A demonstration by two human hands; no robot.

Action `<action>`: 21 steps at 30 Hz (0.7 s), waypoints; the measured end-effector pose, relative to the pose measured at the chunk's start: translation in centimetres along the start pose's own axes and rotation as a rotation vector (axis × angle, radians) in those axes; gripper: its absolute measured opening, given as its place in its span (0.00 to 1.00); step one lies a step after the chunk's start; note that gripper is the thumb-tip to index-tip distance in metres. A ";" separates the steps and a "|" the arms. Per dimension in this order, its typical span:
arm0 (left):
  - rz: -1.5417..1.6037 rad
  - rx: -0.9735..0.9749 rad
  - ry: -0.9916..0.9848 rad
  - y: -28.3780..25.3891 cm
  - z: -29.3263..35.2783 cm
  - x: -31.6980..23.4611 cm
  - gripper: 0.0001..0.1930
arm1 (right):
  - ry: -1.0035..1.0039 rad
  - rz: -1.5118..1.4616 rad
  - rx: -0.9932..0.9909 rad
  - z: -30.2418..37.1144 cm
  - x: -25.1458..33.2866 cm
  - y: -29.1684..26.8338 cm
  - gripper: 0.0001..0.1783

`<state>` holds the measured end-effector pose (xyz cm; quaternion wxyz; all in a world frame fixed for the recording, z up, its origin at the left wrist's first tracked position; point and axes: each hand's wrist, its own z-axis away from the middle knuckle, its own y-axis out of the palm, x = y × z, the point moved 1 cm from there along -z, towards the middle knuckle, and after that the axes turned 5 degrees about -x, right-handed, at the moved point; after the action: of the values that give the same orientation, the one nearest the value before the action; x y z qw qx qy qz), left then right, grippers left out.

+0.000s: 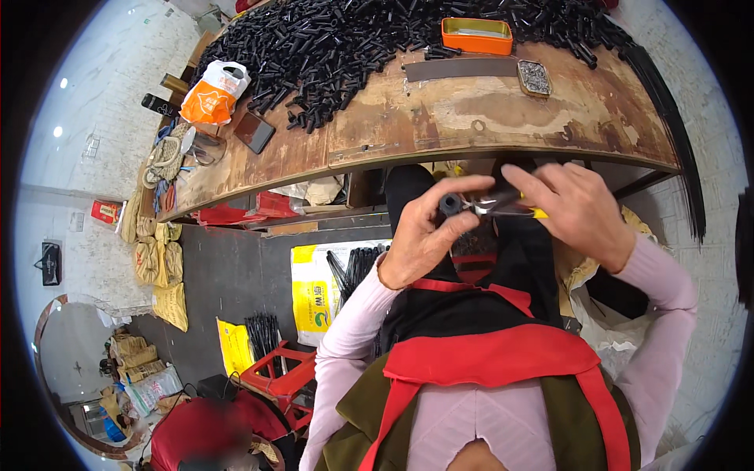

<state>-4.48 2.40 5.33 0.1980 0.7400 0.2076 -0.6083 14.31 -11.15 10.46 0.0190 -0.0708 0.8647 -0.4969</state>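
Note:
Over my lap, in front of the table edge, my left hand [418, 242] is closed round a short black tubular piece [450, 205], its round hollow end facing up between thumb and forefinger. My right hand [585, 206] is wrapped round what look like pliers [510, 209] with metal jaws and yellow on the handles. The jaws point left and meet or nearly meet the black piece. Motion blurs the right fingers and the tool, so the exact contact cannot be made out.
The wooden table [471, 118] bears a heap of black tubular pieces [330, 55], an orange tin [477, 36], a small tray of metal bits [535, 78], a phone [254, 132] and a plastic bag [216, 94]. A red stool [283, 377] and another person [212, 432] are lower left.

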 end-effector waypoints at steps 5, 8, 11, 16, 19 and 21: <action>-0.052 0.306 -0.041 -0.3 1.0 -2.1 0.23 | 0.612 -1.073 1.044 -2.1 0.9 -4.1 0.31; -0.103 0.263 0.081 -0.3 1.2 -2.1 0.23 | 0.473 -0.862 0.708 0.3 1.7 -3.6 0.30; -0.148 0.123 0.060 0.2 0.2 -3.5 0.24 | 0.219 -0.500 0.339 -0.2 1.3 -4.1 0.30; -0.097 0.074 0.008 -0.6 -0.2 -2.8 0.24 | 0.000 -0.286 0.173 -0.7 0.2 -4.1 0.30; -0.079 0.191 -0.020 -1.0 0.3 -2.0 0.27 | 0.255 -0.714 0.569 -0.3 0.5 -3.4 0.28; 0.006 0.207 -0.020 -0.8 0.5 -1.2 0.28 | 0.585 -1.146 0.894 0.5 1.1 -2.5 0.27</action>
<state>-5.50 2.73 6.38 0.1244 0.7510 0.1397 -0.6332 13.52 -12.97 12.37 -0.4424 -0.3580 0.3812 -0.7286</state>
